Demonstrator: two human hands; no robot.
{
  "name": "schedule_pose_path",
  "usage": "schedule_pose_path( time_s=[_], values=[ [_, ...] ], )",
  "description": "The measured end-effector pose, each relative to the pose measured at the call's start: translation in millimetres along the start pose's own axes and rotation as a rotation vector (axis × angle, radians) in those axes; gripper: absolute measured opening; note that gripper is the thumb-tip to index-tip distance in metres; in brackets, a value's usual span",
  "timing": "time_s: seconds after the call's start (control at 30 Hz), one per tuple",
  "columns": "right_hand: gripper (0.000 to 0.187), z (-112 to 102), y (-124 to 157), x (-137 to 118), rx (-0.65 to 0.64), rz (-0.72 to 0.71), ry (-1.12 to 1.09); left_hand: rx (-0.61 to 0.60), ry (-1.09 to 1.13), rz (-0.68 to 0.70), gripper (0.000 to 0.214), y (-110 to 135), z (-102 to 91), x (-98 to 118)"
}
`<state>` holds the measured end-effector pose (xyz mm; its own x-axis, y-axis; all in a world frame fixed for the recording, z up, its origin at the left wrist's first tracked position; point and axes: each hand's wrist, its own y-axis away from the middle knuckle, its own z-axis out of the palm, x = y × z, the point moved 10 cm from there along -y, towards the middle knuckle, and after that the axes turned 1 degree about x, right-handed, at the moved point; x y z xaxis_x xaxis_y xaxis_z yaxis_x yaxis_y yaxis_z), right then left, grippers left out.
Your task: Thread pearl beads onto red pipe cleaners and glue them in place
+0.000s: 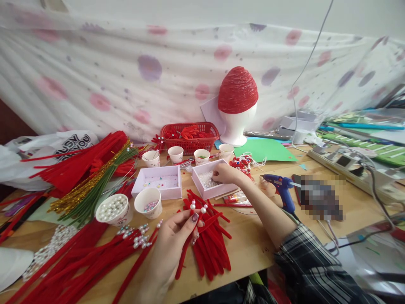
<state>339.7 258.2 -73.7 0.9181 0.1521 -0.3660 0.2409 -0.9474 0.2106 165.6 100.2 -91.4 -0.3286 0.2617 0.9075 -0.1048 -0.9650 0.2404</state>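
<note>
My left hand (174, 236) pinches a red pipe cleaner with white pearl beads (203, 208) at its end. Below and beside it lies a loose pile of short red pipe cleaners (212, 249). My right hand (225, 173) reaches into a shallow white box (209, 195) of small clear and pearly beads (206, 179). Its fingers are curled together, and the fingertips are hidden, so what they hold does not show. Left of that box stands a second white box (156, 194) with a few small beads scattered inside.
Paper cups of pearls (115, 219) and pastel beads (148, 213) stand at left, near long red pipe cleaners (72, 266). Behind are a red basket (190, 145) and a white head form (237, 122) wrapped in red. A blue glue gun (284, 192) and power strip (348, 169) lie right.
</note>
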Motion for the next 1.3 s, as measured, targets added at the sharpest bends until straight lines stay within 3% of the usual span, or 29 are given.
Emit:
schedule_pose_path(
  time_s=[0.17,0.3,0.5,0.63,0.9,1.3],
  values=[
    [0.027,-8.0,7.6,0.4,0.035,-0.049,-0.238,0.008,-0.005,0.004,0.039,-0.3,-0.3,0.8],
    [0.015,-12.1,17.4,-8.2,0.030,-0.138,-0.573,-0.025,0.044,-0.013,0.035,0.9,3.0,0.7],
    [0.022,-20.4,20.3,-22.8,-0.053,-0.211,-1.151,-0.070,0.106,-0.068,0.038,1.2,10.4,-0.8],
    [0.025,-20.1,14.8,-21.6,-0.176,-0.191,-1.370,-0.039,0.142,-0.101,0.044,1.5,10.0,-4.2],
    [0.040,-6.2,14.0,-25.7,-0.311,-0.202,-1.579,-0.076,0.123,-0.093,0.041,3.1,10.0,-2.3],
    [0.028,8.4,73.2,-90.9,-0.381,-0.308,-1.596,-0.220,-0.019,-0.003,0.038,23.2,25.7,15.6]
  ],
)
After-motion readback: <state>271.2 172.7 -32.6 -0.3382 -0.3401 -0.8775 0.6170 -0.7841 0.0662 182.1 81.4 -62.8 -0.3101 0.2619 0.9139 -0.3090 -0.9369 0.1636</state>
